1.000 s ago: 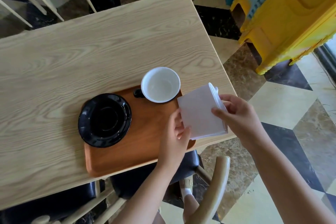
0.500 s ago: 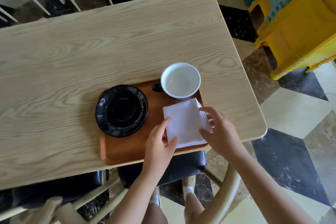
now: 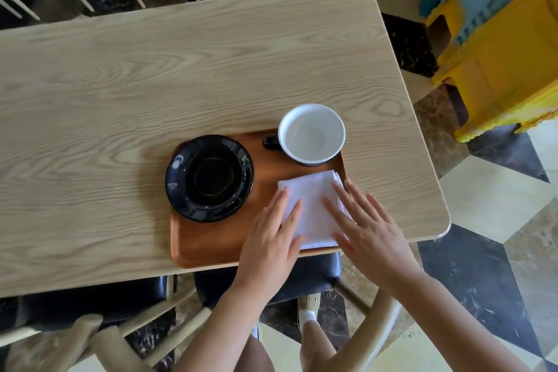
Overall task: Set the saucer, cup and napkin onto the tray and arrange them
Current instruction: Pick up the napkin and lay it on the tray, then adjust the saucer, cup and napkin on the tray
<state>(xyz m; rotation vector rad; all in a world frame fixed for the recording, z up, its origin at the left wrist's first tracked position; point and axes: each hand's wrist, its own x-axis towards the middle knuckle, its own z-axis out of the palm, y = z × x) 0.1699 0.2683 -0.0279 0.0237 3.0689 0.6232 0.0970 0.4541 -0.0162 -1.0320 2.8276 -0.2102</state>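
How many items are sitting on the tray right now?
3: the saucer at the tray's left, the cup at its far right, the napkin near right under both hands.

Pale wood-grain table (image 3: 151, 69); reddish-brown tray (image 3: 217, 238). Glossy black saucer (image 3: 209, 177), left. Cup (image 3: 311, 133) white inside, black handle. White napkin (image 3: 311, 205). Yellow and blue crates (image 3: 498, 39), upper right; floor (image 3: 498, 266) black-cream checks.

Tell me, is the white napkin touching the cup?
Apart. The head view shows a strip of brown tray between the napkin and the cup.
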